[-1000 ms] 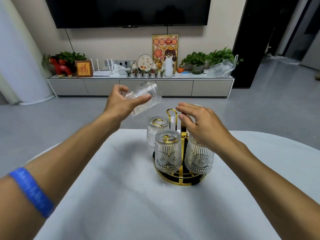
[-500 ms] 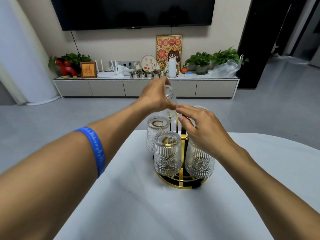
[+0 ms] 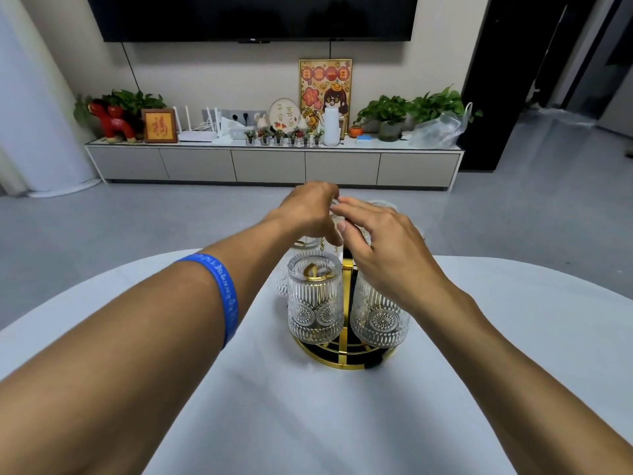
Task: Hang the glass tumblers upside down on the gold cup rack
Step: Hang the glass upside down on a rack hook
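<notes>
Observed at rear of gold cup rack: left hand curled around a largely hidden tumbler, axis unclear, above a far peg; right hand loosely spread, empty, just beside; 2 front tumblers hung inverted.

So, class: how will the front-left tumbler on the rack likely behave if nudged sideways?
The tumbler is glass, so probably rigid, fragile and fairly heavy. Hanging inverted over a gold peg of the rack, it would likely rock, perhaps clinking its neighbour.
</notes>
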Available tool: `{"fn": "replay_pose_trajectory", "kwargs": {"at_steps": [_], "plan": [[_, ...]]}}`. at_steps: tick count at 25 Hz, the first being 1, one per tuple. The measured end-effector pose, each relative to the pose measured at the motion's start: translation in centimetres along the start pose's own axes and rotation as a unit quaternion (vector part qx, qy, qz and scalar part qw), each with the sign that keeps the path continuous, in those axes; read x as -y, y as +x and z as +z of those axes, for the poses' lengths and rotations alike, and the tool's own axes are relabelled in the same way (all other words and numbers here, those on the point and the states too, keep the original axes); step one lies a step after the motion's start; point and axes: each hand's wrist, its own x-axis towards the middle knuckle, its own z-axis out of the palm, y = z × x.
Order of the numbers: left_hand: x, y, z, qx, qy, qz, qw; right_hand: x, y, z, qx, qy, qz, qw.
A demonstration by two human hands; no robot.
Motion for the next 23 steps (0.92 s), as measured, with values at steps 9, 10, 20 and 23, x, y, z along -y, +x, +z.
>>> {"fn": "replay_pose_trajectory", "kwargs": {"at_steps": [9,10,20,23], "plan": [[0.2,0.6,0.4,0.062,-0.025,-0.056,0.996,0.0,0.0,-0.1,0.0,0.009,0.004,1.0],[0.5,0.4,0.0,0.077,-0.056,-0.064,0.993,-0.1,0.0,-0.1,0.002,0.007,0.003,1.0],[2.6,-3.3,-2.1,0.043,-0.098,-0.092,0.99,-0.5,-0.2,0.0,0.009,0.016,0.005,1.0],[2.3,-4.1,-1.8,0.017,-0.102,-0.088,0.991,-0.3,0.0,-0.1,0.019,0.006,0.002,1.0]]}}
